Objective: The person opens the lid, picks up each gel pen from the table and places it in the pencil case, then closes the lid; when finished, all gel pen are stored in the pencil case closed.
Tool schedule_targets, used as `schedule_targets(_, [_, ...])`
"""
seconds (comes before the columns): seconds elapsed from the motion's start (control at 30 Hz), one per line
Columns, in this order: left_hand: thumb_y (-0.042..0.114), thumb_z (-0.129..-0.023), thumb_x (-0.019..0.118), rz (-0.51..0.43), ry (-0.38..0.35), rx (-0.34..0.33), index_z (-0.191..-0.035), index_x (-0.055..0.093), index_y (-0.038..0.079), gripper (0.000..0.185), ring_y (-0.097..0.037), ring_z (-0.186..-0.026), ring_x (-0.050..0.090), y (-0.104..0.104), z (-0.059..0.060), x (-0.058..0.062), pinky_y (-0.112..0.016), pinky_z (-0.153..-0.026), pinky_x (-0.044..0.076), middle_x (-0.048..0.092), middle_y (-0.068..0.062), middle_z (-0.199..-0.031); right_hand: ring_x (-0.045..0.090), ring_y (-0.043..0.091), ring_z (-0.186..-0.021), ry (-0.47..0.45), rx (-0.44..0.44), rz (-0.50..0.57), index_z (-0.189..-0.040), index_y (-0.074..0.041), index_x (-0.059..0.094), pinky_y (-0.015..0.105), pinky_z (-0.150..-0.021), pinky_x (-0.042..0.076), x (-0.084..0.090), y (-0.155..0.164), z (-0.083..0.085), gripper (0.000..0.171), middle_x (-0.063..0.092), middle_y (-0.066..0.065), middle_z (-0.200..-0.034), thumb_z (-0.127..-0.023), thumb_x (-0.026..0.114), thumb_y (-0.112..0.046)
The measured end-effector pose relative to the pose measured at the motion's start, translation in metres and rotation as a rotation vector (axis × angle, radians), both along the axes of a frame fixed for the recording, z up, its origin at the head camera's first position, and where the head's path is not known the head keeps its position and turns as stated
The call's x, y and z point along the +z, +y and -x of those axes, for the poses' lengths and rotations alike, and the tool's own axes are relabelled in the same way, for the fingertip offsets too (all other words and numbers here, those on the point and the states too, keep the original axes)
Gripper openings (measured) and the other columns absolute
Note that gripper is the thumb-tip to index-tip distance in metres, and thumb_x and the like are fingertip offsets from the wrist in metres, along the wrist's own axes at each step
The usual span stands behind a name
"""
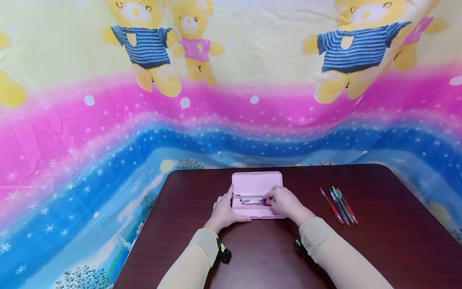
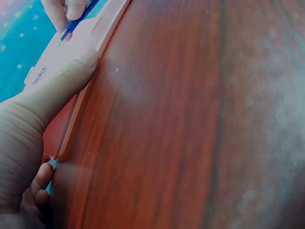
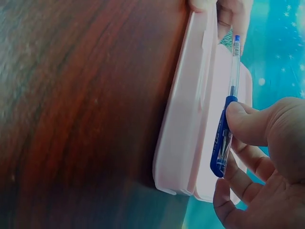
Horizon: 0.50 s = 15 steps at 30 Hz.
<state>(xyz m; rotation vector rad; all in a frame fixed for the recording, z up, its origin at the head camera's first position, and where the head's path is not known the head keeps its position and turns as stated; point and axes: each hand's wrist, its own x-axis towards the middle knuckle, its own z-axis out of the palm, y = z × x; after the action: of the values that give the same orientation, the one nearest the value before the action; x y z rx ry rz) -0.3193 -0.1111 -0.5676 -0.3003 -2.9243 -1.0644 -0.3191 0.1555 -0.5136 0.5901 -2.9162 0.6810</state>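
Observation:
A pink pencil case (image 1: 254, 184) lies open in the middle of the dark wooden table (image 1: 379, 249), lid laid back, with a couple of pens in its tray. My right hand (image 1: 285, 202) pinches a blue pen (image 3: 228, 125) by its grip and holds it over the tray. My left hand (image 1: 224, 210) grips the case's left end, thumb (image 2: 62, 83) along the front edge and fingers curled round the side. In the left wrist view the case (image 2: 71, 45) and the blue pen (image 2: 76, 20) show at the top left. The case's front wall (image 3: 178, 129) fills the right wrist view.
Several pens (image 1: 340, 204), red, green and dark, lie side by side on the table to the right of the case. A bright cloth with teddy bears (image 1: 151, 44) hangs behind and drapes around the table. The table's far edge runs just behind the case.

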Motion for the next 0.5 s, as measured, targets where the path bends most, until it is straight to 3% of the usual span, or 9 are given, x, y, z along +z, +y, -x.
schedule_targets(0.5, [0.072,-0.058,0.102,0.004,-0.001,0.004,-0.179,0.018,0.022,0.155,-0.04,-0.145,0.051,0.0,-0.001,0.001,-0.064,-0.12,0.043,0.052,-0.008,-0.169,0.067,0.018,-0.085,0.01,0.048,-0.049,-0.104,-0.017,0.09,0.041,-0.085,0.058,-0.011,0.0,0.004,0.018,0.074,0.0,-0.091,-0.092,0.084,-0.006])
